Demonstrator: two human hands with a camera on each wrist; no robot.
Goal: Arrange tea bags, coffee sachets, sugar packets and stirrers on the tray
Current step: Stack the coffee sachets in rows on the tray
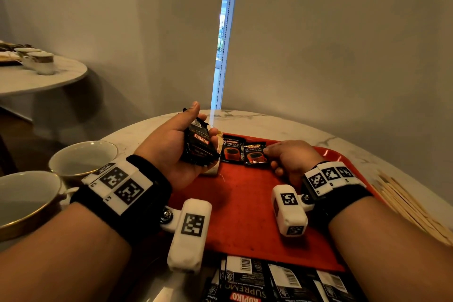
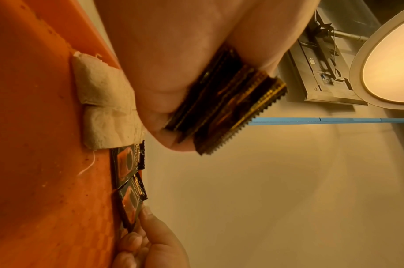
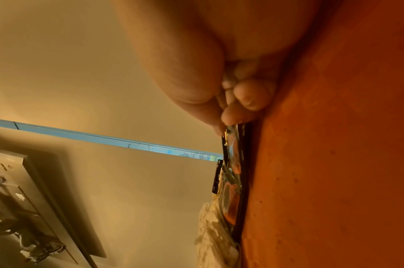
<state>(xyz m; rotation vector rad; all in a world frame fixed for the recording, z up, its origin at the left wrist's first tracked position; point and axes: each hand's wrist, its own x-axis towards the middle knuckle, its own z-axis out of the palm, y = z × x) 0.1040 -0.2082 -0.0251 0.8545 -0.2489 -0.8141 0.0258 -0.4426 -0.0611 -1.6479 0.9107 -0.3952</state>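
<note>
A red tray (image 1: 245, 216) lies on the round marble table. My left hand (image 1: 176, 144) grips a stack of black coffee sachets (image 1: 198, 147) above the tray's far left corner; the stack (image 2: 226, 103) shows edge-on in the left wrist view. Two coffee sachets lie side by side at the tray's far edge, one further left (image 1: 231, 148) and one (image 1: 255, 154) to its right. My right hand (image 1: 286, 157) pinches the right edge of that second sachet (image 2: 130, 203). White tea bags (image 2: 105, 101) lie on the tray under my left hand.
More black sachets (image 1: 282, 279) lie face down on the table at the tray's near edge. Wooden stirrers (image 1: 411, 206) lie to the right of the tray. Two empty cups (image 1: 81, 159) (image 1: 22, 196) stand on the left. A second table (image 1: 36, 73) with cups is at far left.
</note>
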